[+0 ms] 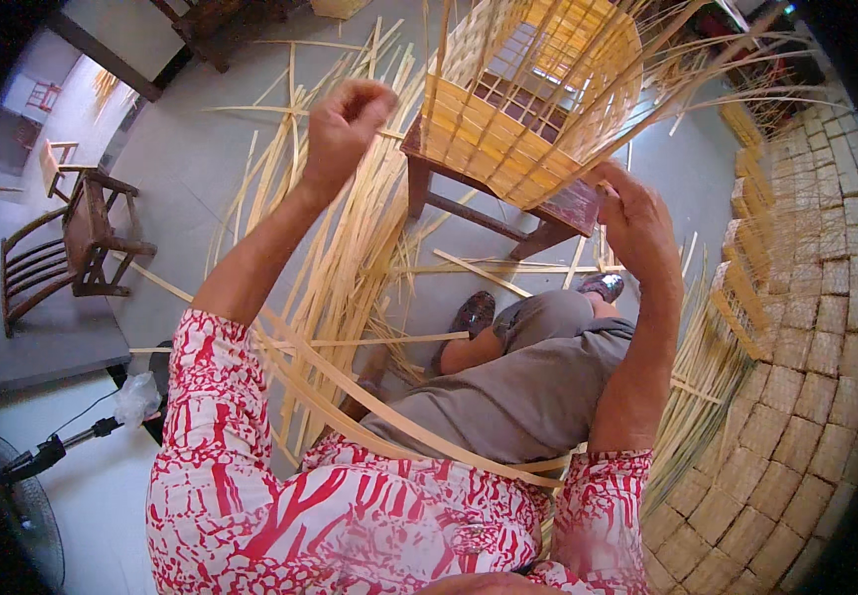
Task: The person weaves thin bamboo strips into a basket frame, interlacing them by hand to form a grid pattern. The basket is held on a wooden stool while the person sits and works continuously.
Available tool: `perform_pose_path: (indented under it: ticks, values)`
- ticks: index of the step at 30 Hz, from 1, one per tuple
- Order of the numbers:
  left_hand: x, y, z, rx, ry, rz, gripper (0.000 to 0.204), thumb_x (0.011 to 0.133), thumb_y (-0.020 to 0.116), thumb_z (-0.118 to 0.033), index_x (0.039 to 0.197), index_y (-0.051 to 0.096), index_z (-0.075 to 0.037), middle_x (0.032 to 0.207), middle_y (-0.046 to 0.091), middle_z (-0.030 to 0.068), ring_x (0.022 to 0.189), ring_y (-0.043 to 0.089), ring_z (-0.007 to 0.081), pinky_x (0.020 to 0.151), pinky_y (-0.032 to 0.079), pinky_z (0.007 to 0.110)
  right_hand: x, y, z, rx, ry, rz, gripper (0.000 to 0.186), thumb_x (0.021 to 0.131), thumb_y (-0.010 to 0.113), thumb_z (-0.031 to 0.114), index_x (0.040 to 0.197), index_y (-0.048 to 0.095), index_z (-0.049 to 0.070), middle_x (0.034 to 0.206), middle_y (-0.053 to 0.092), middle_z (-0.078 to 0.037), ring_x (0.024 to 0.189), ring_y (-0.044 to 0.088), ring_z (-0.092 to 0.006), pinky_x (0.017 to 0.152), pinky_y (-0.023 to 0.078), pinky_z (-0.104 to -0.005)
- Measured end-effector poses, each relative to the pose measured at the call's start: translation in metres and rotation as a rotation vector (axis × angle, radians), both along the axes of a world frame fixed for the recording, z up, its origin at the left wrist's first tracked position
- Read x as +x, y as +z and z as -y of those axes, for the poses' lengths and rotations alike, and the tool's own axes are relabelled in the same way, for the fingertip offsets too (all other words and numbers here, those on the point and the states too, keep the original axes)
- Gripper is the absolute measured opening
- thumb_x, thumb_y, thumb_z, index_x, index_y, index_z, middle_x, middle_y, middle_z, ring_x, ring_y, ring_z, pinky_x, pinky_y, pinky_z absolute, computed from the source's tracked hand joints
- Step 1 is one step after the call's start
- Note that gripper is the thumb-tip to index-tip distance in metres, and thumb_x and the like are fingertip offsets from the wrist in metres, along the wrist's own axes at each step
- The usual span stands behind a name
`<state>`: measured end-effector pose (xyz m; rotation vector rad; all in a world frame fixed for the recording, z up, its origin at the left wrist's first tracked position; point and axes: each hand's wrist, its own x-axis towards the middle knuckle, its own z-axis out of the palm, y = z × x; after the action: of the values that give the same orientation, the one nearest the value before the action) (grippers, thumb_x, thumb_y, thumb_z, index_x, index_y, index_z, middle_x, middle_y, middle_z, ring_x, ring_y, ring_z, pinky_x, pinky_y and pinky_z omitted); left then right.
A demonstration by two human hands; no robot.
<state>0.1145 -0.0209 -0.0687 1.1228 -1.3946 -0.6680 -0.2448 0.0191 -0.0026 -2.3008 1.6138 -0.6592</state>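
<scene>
A half-woven bamboo basket (508, 149) rests on a low dark wooden stool (578, 203), its thin upright stakes sticking out at the top and right. Left of the basket and apart from it, my left hand (348, 127) is raised with its fingers curled closed. What it holds, if anything, is hidden. My right hand (639, 218) is closed by the basket's near right corner, thumb and fingers pressed together. I cannot make out what lies between them. Long pale bamboo strips (389, 409) curve across my lap beneath my forearms.
Loose bamboo strips (340, 258) cover the floor left of the stool. A wooden chair (87, 233) stands at the left, and a fan (27, 496) at the lower left. Along the right, straw-coloured woven pieces (796, 426) are stacked beside more bundled strips (692, 397).
</scene>
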Motion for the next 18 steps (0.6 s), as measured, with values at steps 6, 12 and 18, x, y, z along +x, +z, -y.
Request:
perform_pose_path:
  ticks: [6, 12, 18]
  values:
    - [-0.080, 0.067, -0.047, -0.290, -0.396, 0.485, 0.038, 0.085, 0.071, -0.003, 0.122, 0.062, -0.006, 0.098, 0.070, 0.0128, 0.076, 0.069, 0.0232, 0.071, 0.056, 0.033, 0.010, 0.006, -0.004, 0.043, 0.082, 0.185, 0.024, 0.088, 0.058, 0.011, 0.110, 0.066, 0.009, 0.097, 0.070, -0.021, 0.091, 0.066, -0.0429, 0.078, 0.053, -0.0479]
    - [-0.122, 0.066, -0.008, -0.503, -0.419, 0.741, 0.038, 0.088, 0.070, -0.012, 0.125, 0.059, -0.011, 0.097, 0.071, 0.0120, 0.080, 0.070, 0.0329, 0.071, 0.057, 0.040, 0.025, -0.001, -0.007, -0.010, 0.034, 0.157, 0.020, 0.089, 0.058, 0.013, 0.107, 0.068, 0.012, 0.088, 0.070, -0.023, 0.085, 0.067, -0.0434, 0.073, 0.053, -0.0520]
    - [-0.113, 0.082, 0.008, -0.321, -0.603, 0.951, 0.016, 0.086, 0.071, -0.015, 0.101, 0.069, -0.008, 0.084, 0.069, 0.0124, 0.076, 0.069, 0.0304, 0.066, 0.054, 0.038, 0.034, 0.001, -0.018, -0.045, 0.036, 0.123, 0.016, 0.090, 0.059, 0.018, 0.104, 0.066, 0.014, 0.082, 0.069, -0.019, 0.079, 0.067, -0.0417, 0.068, 0.053, -0.0517]
